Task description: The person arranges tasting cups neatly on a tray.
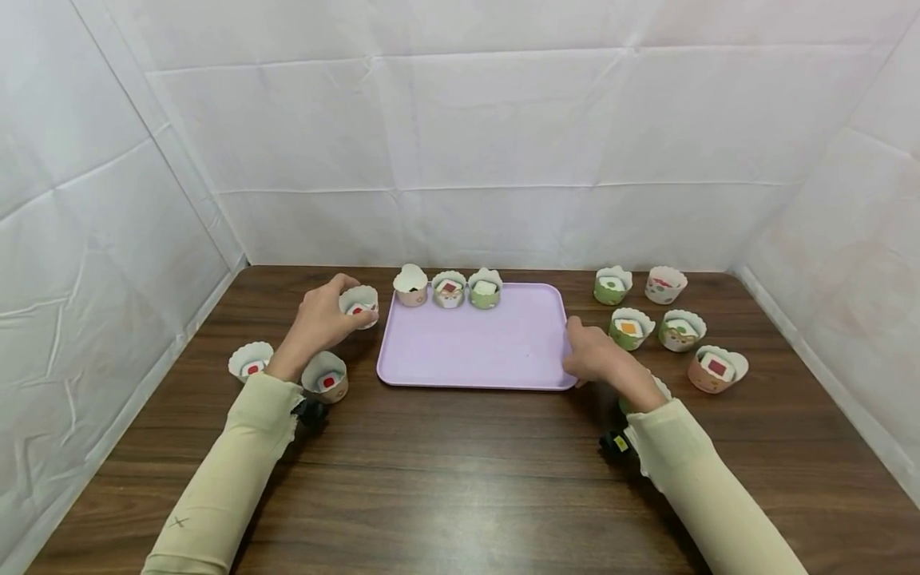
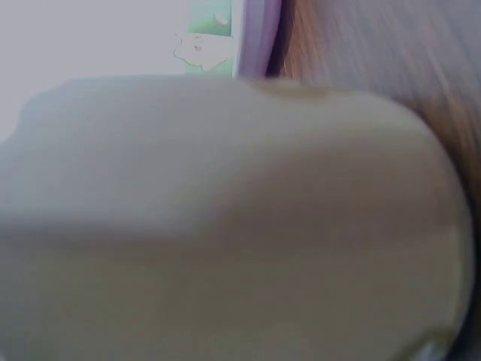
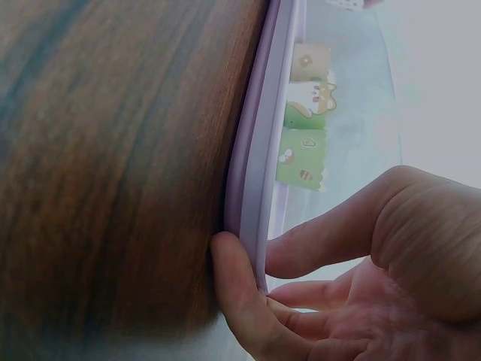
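In the head view my left hand (image 1: 319, 315) grips a paper baking cup (image 1: 366, 296) by its sides, left of the lilac tray (image 1: 474, 351); a white piece with a red spot lies inside. A large blurred surface close to the lens hides most of the left wrist view. At the tray's right edge my right hand (image 1: 592, 351) pinches the rim, its thumb (image 3: 323, 237) on the inner side and a finger outside. Along the tray's back left stand three filled cups: a pinkish one (image 1: 413, 299), a patterned one (image 1: 449, 299) and a green one (image 1: 485, 300).
Two cups with red-marked pieces, one whitish (image 1: 244, 359) and one pinkish (image 1: 336, 391), stand by my left forearm. Several more cups, among them a green one (image 1: 627, 339) and a pink one (image 1: 707, 378), stand right of the tray. White sheeting (image 1: 503, 160) surrounds the wooden table (image 1: 446, 479).
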The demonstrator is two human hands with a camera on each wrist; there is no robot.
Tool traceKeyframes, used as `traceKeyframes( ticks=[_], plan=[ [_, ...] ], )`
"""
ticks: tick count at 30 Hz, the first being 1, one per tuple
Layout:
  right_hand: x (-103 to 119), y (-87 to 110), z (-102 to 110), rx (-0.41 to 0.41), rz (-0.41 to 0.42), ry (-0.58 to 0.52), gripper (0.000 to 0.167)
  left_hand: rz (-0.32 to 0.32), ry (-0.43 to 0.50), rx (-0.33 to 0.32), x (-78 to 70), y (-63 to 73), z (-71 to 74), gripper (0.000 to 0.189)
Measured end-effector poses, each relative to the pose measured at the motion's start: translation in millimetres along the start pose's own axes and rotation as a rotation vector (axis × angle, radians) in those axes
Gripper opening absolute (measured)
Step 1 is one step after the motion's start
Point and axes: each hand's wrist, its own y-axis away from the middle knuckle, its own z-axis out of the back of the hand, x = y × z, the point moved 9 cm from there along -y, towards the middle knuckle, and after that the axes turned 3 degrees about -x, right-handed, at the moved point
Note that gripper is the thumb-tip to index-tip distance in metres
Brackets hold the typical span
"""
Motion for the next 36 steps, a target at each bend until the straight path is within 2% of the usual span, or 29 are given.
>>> traceKeyframes(
  ticks=[11, 19, 28, 36],
  plan=[
    [2.0, 1.2, 1.6, -0.003, 0.011, 0.004, 0.071, -0.013, 0.021, 0.022, -22.6, -3.0, -14.4, 0.063],
    [2.6, 1.5, 1.6, -0.002, 0.012, 0.010, 0.072, -0.035, 0.058, 0.006, -42.7, -6.6, -23.5, 0.062],
    [0.3, 1.4, 1.1, -0.006, 0.015, 0.008, 0.074, -0.082, 0.082, 0.052, -61.0, -12.9, -50.2, 0.065],
    [-0.7, 0.1, 1.4, 0.002, -0.003, 0.002, 0.075, -0.139, 0.090, 0.071, -85.6, -20.9, -71.6, 0.063]
  ],
)
